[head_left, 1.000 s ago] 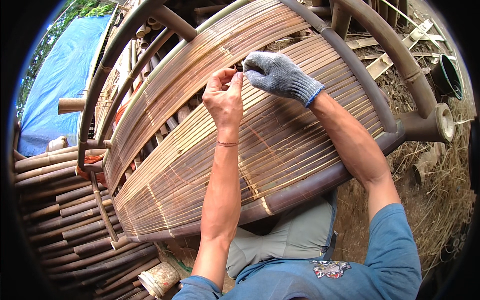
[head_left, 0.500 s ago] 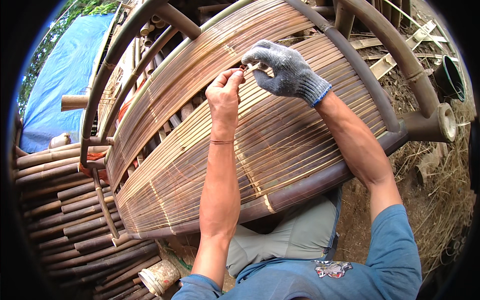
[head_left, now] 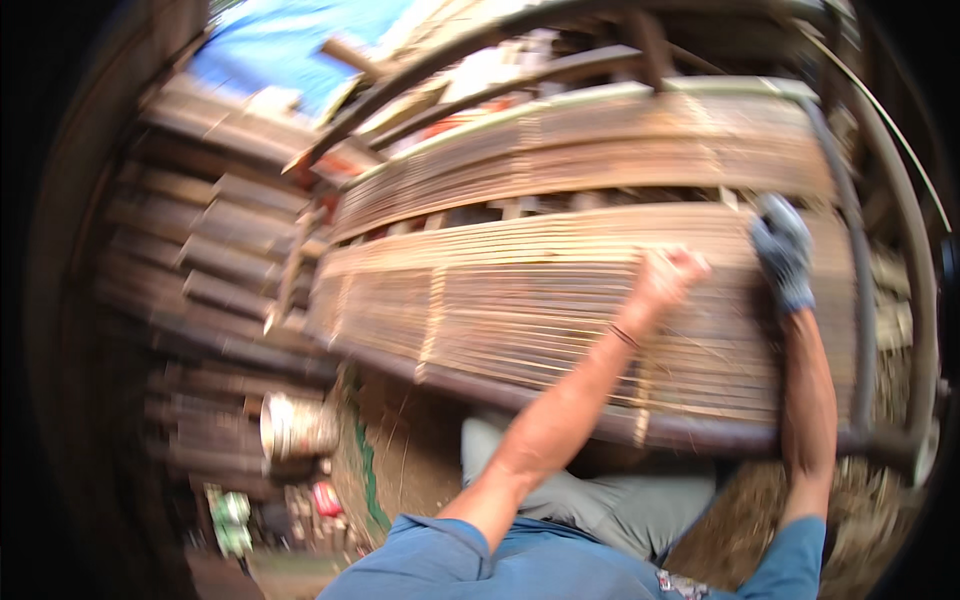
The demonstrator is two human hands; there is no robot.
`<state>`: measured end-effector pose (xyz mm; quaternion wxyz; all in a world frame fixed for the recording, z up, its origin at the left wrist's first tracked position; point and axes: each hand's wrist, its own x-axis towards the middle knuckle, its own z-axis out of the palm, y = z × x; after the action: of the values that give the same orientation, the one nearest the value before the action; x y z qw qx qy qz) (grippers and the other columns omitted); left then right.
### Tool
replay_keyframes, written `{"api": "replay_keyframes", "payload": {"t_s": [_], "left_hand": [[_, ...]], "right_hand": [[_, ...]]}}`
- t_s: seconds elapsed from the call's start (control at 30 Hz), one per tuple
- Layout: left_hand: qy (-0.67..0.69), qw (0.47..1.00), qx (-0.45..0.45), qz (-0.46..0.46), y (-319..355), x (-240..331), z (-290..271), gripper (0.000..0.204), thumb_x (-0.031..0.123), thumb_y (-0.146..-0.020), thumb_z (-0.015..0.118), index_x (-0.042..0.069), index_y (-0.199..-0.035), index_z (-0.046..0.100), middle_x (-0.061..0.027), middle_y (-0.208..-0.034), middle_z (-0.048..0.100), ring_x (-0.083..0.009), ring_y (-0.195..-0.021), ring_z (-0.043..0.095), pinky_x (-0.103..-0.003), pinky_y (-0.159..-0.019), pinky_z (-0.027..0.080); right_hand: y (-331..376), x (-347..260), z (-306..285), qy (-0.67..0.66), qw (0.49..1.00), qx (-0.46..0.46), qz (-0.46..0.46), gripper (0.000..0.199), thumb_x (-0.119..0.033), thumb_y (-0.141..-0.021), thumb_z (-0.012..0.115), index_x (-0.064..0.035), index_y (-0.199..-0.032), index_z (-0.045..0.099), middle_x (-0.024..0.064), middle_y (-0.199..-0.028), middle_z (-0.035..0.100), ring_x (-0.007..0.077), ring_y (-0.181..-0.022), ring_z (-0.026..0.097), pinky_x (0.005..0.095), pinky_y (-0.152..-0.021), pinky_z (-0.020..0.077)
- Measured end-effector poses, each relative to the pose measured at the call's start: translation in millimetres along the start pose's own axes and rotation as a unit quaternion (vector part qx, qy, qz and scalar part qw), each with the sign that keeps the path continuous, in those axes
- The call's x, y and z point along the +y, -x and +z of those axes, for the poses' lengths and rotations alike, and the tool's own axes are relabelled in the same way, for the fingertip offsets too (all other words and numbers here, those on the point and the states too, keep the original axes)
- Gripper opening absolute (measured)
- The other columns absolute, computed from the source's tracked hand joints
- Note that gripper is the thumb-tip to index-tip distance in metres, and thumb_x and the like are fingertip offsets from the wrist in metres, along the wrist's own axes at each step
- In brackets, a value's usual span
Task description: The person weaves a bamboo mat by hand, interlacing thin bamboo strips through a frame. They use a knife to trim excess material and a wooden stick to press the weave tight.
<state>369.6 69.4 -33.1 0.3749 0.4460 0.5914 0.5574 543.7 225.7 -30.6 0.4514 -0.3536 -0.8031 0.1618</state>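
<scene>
A long bamboo bench seat (head_left: 530, 310) made of thin, closely set slats lies in front of me. My bare left hand (head_left: 672, 274) is over the slats right of the middle, fingers curled closed; anything inside it is too blurred to name. Farther right, my right hand (head_left: 782, 245) wears a grey knitted glove and is beside the gap between the slat panels. Its fingers look folded in, and what they may hold is hidden. The two hands are apart. Pale bindings (head_left: 432, 320) cross the slats.
Round bamboo rails (head_left: 560, 75) rise behind the seat, and a thick dark pole (head_left: 480, 395) edges its front. Stacked bamboo poles (head_left: 235, 235) lie at the left. A pale bucket (head_left: 298, 427) stands below them. A blue tarp (head_left: 290, 50) hangs at the far left.
My hands, held together at the gap with a small strip between them, have moved apart: left over the slats, right near the gap's right end. The view has swung left and blurred.
</scene>
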Motion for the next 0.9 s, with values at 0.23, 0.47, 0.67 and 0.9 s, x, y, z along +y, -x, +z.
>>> {"api": "replay_keyframes", "payload": {"t_s": [0.23,0.47,0.67,0.9], "left_hand": [[-0.209,0.974,0.009,-0.085,149,57,-109,0.031,0.030,-0.090,0.070,0.000,-0.095,0.075,-0.0108,-0.073,0.069,-0.0151,-0.070,0.064,-0.034,-0.067,0.052],[-0.232,0.953,0.145,-0.133,272,32,-254,0.030,0.031,-0.093,0.069,0.003,-0.100,0.076,-0.0130,-0.090,0.076,-0.0191,-0.088,0.072,-0.034,-0.079,0.055],[-0.133,0.982,0.131,0.007,312,5,-281,0.020,0.021,-0.093,0.070,0.001,-0.094,0.074,-0.0118,-0.088,0.074,-0.0197,-0.087,0.071,-0.034,-0.079,0.055],[-0.110,0.984,0.001,0.139,328,79,-394,0.017,0.016,-0.093,0.069,0.000,-0.089,0.070,-0.0143,-0.087,0.070,-0.0304,-0.085,0.069,-0.038,-0.077,0.054]], "right_hand": [[19,70,7,-0.071,0.996,-0.030,0.035,0.013,-0.011,-0.099,0.053,0.0002,-0.094,0.057,0.0114,-0.085,0.052,0.0227,-0.081,0.051,0.0348,-0.079,0.0453],[13,80,4,-0.059,0.989,-0.094,0.100,0.029,-0.021,-0.104,0.048,0.0072,-0.104,0.056,0.0164,-0.102,0.058,0.0297,-0.096,0.054,0.0379,-0.093,0.0428],[35,-45,14,0.093,0.991,0.027,-0.093,0.046,-0.040,-0.102,0.056,-0.0056,-0.132,0.060,0.0170,-0.126,0.064,0.0352,-0.117,0.058,0.0490,-0.101,0.0460],[98,-389,82,0.061,0.865,-0.338,-0.365,0.044,-0.026,-0.099,0.059,-0.0014,-0.135,0.058,0.0185,-0.120,0.066,0.0340,-0.115,0.062,0.0546,-0.113,0.0388]]}}
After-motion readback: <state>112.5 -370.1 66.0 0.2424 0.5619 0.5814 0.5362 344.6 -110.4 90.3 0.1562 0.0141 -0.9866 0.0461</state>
